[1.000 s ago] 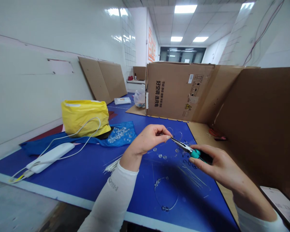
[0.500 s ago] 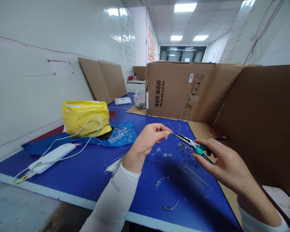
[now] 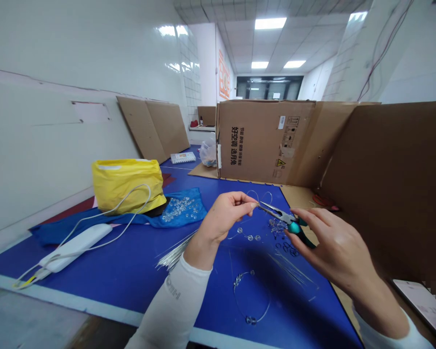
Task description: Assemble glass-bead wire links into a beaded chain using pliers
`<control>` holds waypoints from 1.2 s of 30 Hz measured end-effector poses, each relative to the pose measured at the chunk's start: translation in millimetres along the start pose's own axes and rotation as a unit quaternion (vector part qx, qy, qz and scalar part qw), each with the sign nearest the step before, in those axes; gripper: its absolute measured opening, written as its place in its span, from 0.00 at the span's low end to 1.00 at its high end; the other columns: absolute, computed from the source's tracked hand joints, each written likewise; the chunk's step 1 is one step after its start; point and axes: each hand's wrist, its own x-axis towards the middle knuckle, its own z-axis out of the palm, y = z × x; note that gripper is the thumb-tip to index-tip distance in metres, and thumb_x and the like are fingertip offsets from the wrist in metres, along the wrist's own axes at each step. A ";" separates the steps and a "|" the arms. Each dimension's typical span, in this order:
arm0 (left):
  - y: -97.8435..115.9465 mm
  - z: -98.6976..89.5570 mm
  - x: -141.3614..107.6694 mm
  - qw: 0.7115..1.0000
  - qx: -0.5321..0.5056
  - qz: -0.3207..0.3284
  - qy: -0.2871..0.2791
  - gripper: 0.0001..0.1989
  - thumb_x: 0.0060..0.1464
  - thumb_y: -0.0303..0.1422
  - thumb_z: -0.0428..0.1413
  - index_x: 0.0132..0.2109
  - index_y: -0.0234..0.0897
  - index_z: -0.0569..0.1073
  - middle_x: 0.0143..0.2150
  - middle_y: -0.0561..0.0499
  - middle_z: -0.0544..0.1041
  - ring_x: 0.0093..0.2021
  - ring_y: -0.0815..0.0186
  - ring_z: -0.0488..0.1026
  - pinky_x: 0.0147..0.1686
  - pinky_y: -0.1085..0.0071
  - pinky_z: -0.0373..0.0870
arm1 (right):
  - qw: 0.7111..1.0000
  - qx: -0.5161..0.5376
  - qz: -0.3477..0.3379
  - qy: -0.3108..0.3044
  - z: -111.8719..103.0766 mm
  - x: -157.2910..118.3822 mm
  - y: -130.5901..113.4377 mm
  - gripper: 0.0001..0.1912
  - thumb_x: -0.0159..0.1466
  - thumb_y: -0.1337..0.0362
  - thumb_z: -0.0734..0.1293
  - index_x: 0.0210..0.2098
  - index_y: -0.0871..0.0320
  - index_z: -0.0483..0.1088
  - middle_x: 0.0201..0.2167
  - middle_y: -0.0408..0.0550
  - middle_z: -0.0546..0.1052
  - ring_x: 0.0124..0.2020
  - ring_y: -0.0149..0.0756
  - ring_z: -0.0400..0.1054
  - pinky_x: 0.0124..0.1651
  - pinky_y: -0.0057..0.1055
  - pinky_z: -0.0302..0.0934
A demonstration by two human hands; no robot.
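Thin silver wire [image 3: 262, 197], rising in a loop from the left hand [image 3: 223, 218] at centre frame, pinched narrowly between thumb and forefinger. Right hand [image 3: 334, 247], centre right, closed around the teal handles of steel needle-nose pliers [image 3: 293, 226]; plier tips narrowly parted, pointing left, just beside the wire, with contact impossible to confirm. Step in hand, by judgement: shaping of the wire with the pliers, calling for the tips to close on it.

Nearest, at lower centre, a white sleeve [image 3: 170, 300] on the left forearm and a clear-beaded wire ring [image 3: 249, 295] lying on the blue tabletop [image 3: 105, 286]. Just below the pliers, loose clear beads [image 3: 249, 237], small dark rings [image 3: 287, 249] and straight wire lengths [image 3: 292, 270]; left of the forearm, a bundle of straight wires [image 3: 174, 254]. At left, a white oblong power adapter [image 3: 76, 247] with a white cable, then a blue cloth [image 3: 178, 209] heaped with clear beads, and a yellow plastic bag [image 3: 127, 186]. Farther off, upper centre, a large cardboard box [image 3: 265, 140].
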 end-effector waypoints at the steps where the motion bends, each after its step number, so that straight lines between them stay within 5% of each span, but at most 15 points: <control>1: -0.1 0.3 0.1 1.000 0.000 -0.003 0.001 0.08 0.46 0.33 0.62 0.33 0.32 0.77 0.24 0.54 0.71 0.23 0.74 0.61 0.23 0.73 0.52 | 1.000 -0.004 -0.002 0.002 0.5 0.1 -0.1 0.18 0.66 0.56 0.66 0.51 0.61 0.73 0.40 0.55 0.80 0.38 0.46 0.75 0.40 0.40 0.68; 36: 0.2 -2.9 1.9 0.999 0.045 -0.022 -0.020 0.06 0.48 0.32 0.61 0.31 0.32 0.76 0.23 0.55 0.71 0.21 0.75 0.58 0.23 0.72 0.51 | 0.999 -0.012 -0.037 -0.033 3.0 1.6 3.0 0.14 0.67 0.60 0.66 0.48 0.60 0.74 0.38 0.55 0.80 0.36 0.45 0.73 0.37 0.39 0.63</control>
